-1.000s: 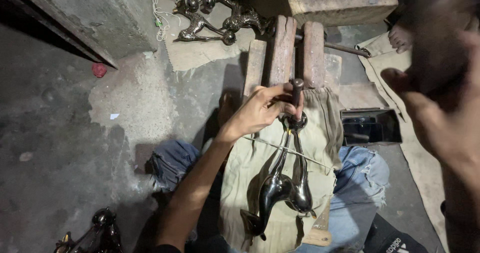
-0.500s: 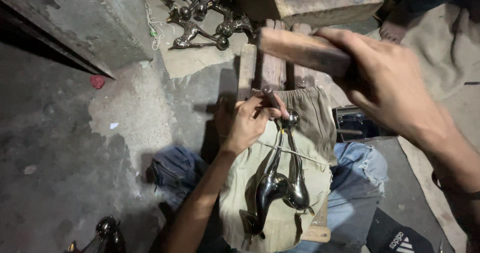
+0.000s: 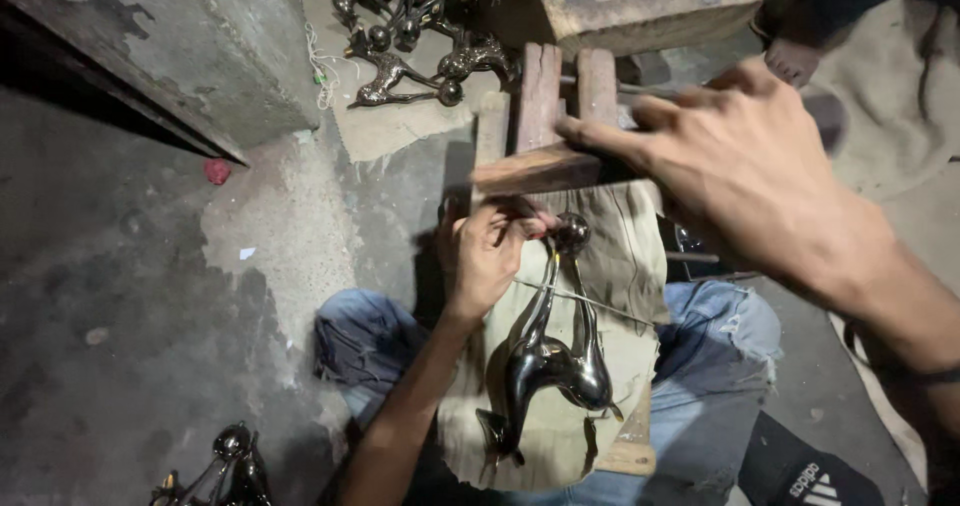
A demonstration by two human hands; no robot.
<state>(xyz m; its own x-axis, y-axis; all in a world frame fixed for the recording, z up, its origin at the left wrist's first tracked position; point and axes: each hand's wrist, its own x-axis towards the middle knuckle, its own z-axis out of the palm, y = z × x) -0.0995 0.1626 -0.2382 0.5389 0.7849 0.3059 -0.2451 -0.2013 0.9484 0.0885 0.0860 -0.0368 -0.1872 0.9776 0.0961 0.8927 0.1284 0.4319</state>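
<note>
Above the cloth's [image 3: 625, 256] top edge — right hand [image 3: 740, 166] fingers clamp a wooden block [image 3: 530, 169]; left hand [image 3: 485, 256] pinches the figurine [image 3: 545, 361].

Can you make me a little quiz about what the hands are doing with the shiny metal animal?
1. True or false: the left hand holds the neck end of the shiny metal figure that lies on the cloth.
2. What does the right hand grip? A) a wooden block B) a paintbrush C) a cup
3. Where are more metal figures of the same sort? Name one spot.

Key:
1. True.
2. A. The wooden block is raised just above the left hand.
3. On the floor at the top of the picture, in a heap of figures; another figure stands at the bottom left.
</note>
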